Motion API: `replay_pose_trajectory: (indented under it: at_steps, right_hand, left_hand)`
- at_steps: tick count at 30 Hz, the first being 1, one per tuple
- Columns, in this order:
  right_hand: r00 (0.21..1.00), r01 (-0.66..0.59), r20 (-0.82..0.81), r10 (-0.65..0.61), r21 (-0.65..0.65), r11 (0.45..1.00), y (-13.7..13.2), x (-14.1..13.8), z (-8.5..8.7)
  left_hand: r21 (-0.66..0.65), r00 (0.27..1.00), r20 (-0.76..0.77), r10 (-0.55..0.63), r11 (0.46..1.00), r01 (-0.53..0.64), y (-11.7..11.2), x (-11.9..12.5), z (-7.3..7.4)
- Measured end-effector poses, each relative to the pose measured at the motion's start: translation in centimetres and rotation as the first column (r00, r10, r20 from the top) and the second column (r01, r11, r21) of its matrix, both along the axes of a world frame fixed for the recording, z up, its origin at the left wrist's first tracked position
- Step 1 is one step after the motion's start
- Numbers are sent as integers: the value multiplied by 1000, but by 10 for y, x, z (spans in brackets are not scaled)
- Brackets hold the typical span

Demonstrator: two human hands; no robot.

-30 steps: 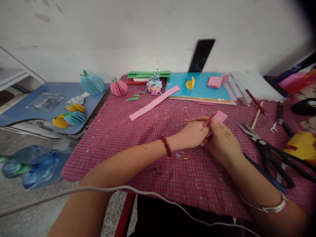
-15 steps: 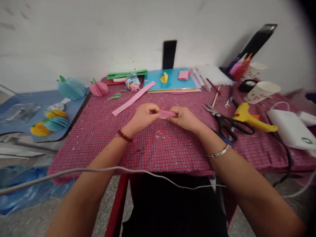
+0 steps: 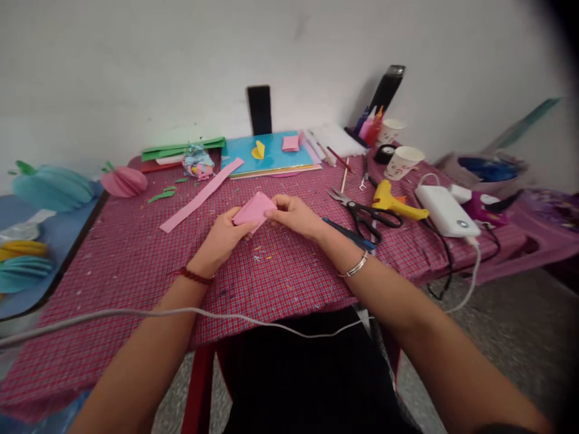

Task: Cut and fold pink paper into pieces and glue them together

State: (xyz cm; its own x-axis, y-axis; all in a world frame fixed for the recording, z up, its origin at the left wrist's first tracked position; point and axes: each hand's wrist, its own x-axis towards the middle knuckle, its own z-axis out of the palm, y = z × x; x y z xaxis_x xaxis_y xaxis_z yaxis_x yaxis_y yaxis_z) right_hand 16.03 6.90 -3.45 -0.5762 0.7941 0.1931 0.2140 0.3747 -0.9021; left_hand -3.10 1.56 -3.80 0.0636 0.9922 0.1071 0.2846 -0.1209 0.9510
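A folded pink paper piece sits between both my hands, just above the red checked tablecloth. My left hand grips its lower left edge with closed fingers. My right hand pinches its right edge with thumb and fingertips. A long pink paper strip lies on the cloth to the left of my hands. Black scissors lie just right of my right wrist, beside a yellow glue gun.
A blue paper stack with a yellow half-circle and a pink square lies at the back. Paper fruit models stand at the left. Paper cups, a white power bank and cables sit at the right. A phone leans on the wall.
The view has swung right and pulled back. The pink piece, held flat and narrow half a second ago, now shows a broad face tilted up between my hands.
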Motion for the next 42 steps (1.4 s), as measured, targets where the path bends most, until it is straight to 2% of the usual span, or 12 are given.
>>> replay_pose_trajectory:
  at_steps: [4,9,12,15,17,18,21,25,30,36,39,42]
  right_hand:
    - [970,-55,-242,12,-173,983,-2,-3,-1]
    - [958,-75,-288,8,-221,972,-5,-4,1]
    - [945,-95,-328,1,-269,959,-8,-4,2]
    - [947,-94,-320,19,-221,971,-8,-2,3]
    - [957,-109,-279,76,-107,988,-8,0,3]
    - [961,-128,-253,116,-31,991,-7,1,4]
    - [963,-185,-166,213,168,968,-7,3,5]
    - [972,-181,-104,212,247,952,-8,3,4]
    - [986,-125,-86,146,213,969,-11,1,2]
    - [987,-90,-120,106,133,987,-12,-2,-2]
    - [975,-124,-179,130,43,991,-12,-4,-6]
    - [954,-181,-253,159,-64,981,-12,-5,-7]
  left_hand:
    - [-33,981,195,-19,999,26,2,1,-8]
    - [-64,924,381,-35,996,64,-1,7,-4]
    - [-97,886,457,-74,986,132,-6,7,3]
    - [-170,783,590,-199,917,361,-10,3,10]
    - [-189,677,686,-266,834,519,-12,0,13]
    - [-193,647,706,-287,802,566,-12,-1,14]
    - [-226,699,630,-337,782,581,-12,-1,12]
    - [-262,774,526,-352,799,541,-12,2,5]
    - [-306,817,484,-314,814,494,-11,5,4]
    - [-297,862,459,-216,877,378,-12,10,5]
    - [-282,841,499,-209,879,385,-13,11,6]
    - [-267,786,573,-233,853,448,-14,8,8]
